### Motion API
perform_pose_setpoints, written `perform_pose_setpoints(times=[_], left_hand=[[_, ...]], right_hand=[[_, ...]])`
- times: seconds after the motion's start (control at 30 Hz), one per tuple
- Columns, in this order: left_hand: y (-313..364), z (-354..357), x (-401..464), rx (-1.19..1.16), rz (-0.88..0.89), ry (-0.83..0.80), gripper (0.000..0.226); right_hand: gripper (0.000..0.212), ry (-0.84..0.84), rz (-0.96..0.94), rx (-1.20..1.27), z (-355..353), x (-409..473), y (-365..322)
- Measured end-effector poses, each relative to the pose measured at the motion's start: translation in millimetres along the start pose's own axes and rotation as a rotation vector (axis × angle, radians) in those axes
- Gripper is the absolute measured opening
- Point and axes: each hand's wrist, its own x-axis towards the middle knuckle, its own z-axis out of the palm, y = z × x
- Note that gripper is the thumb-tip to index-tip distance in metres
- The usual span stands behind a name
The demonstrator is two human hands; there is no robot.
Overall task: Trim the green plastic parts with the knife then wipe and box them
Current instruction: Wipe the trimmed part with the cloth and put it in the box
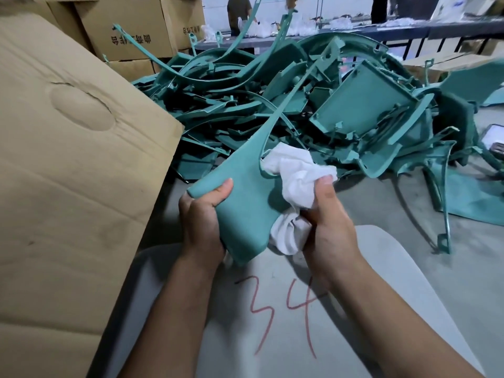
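Now left hand (pixel 203 214) holds one green part (pixel 242 192), right hand (pixel 324 222) one cloth (pixel 297 173)

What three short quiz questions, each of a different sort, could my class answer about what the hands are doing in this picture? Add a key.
1. True or false: the left hand holds a knife.
2. Multiple choice: the white cloth is gripped by A) the left hand, B) the right hand, C) neither.
3. Fill in: the heap of green parts lies ____ the held green part, farther from the person.

Key: 1 false, it holds the green part. 2 B. 3 behind.
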Motion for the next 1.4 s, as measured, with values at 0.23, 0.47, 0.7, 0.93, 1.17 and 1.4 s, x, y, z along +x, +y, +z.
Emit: perform_pose_setpoints(times=[0.23,0.47,0.7,0.93,1.17,1.4], left_hand=[[-5,10,-4,-0.008,0.120,0.008,0.016],[-8,14,1,-0.226,0.053,0.195,0.047],[-13,11,2,-0.196,0.044,0.155,0.051],[-12,4,5,-0.239,0.022,0.196,0.075],[-14,25,-6,0.130,0.079,0.129,0.067],[-9,26,-21,0.030,0.004,-0.299,0.095]], right_hand=[[0.025,0.012,0.098,-0.076,-7,0,-1],[0.027,0.198,0.068,0.053,2,-7,5],[0.014,0.063,0.085,-0.308,2,-13,15],[0.015,-0.114,0.144,-0.296,6,-16,8],[0.025,0.154,-0.365,-0.921,-10,-1,-10],[0.009,0.012,-0.875,-1.222,-2,-13,-11]])
